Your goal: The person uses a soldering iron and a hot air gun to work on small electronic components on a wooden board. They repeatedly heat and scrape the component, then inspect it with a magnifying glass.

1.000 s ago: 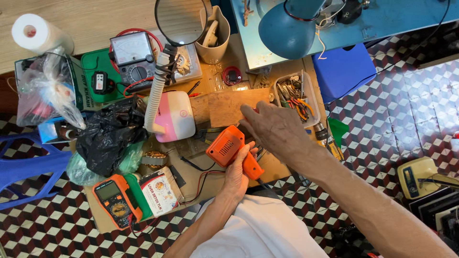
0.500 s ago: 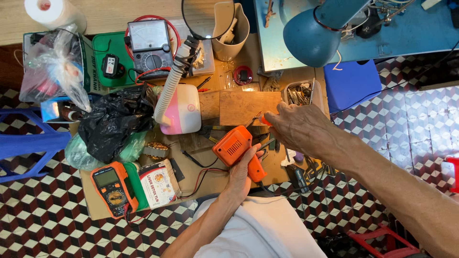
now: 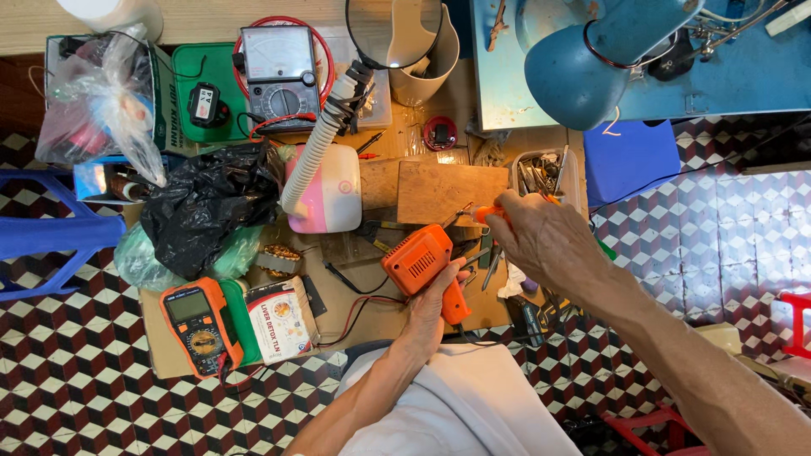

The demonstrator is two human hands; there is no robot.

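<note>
My left hand (image 3: 429, 311) grips the handle of an orange pistol-shaped soldering gun (image 3: 418, 263), its tip pointing up and right toward a wooden block (image 3: 448, 192). My right hand (image 3: 545, 241) is closed on a small tool with an orange handle (image 3: 487, 213), just right of the gun's tip and below the block. A small tray of hand tools (image 3: 541, 173) lies right behind that hand.
A pink and white lamp base with a ribbed hose (image 3: 325, 181), a black plastic bag (image 3: 207, 207), an orange digital multimeter (image 3: 198, 325), an analogue meter (image 3: 279, 72), a small printed box (image 3: 279, 319), a blue desk lamp (image 3: 591, 63) and a blue stool (image 3: 42, 236) crowd the board on the patterned floor.
My right hand has moved right and closed on the orange-handled tool near the tool tray. The soldering gun stays in my left hand. The view has shifted slightly.
</note>
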